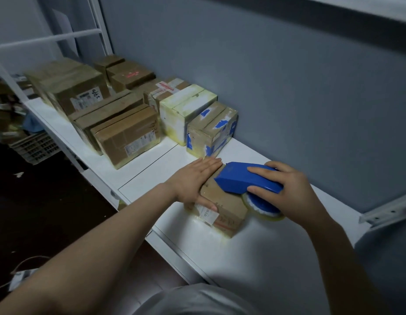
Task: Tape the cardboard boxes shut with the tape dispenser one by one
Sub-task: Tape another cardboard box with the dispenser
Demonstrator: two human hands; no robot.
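A small brown cardboard box [224, 208] lies on the white table [254, 251] in front of me. My left hand [195, 180] presses flat on its top, fingers straight, thumb against the near side by a white label. My right hand [286, 189] grips the blue tape dispenser [243, 178], which rests on the box's right part, its tape roll [261, 208] hanging off the right side.
Several cardboard boxes stand in rows at the back left, the nearest a box with blue tape patches [212, 130] and a pale yellow-white box [186, 110]. A grey wall [288, 87] runs behind the table. A plastic crate [36, 146] sits on the dark floor at left.
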